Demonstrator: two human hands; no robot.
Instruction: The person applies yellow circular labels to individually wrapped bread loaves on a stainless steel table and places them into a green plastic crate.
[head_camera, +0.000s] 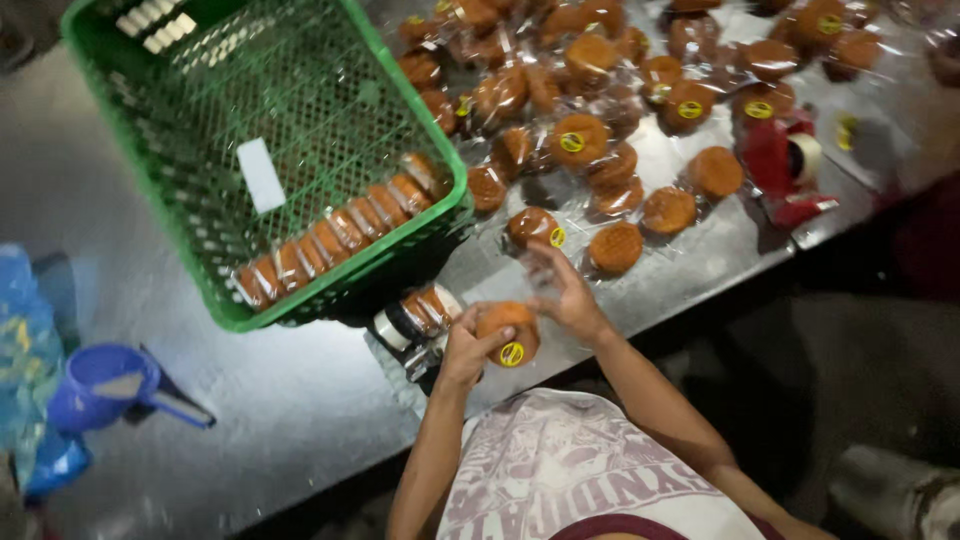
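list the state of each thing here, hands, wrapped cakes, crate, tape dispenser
left hand: gripping a wrapped round cake
right hand: on the cake's clear wrapper, fingers spread
green crate: tilted, one row of wrapped cakes along its lower wall
loose wrapped cakes: scattered on the table
red tape dispenser: lying on the table
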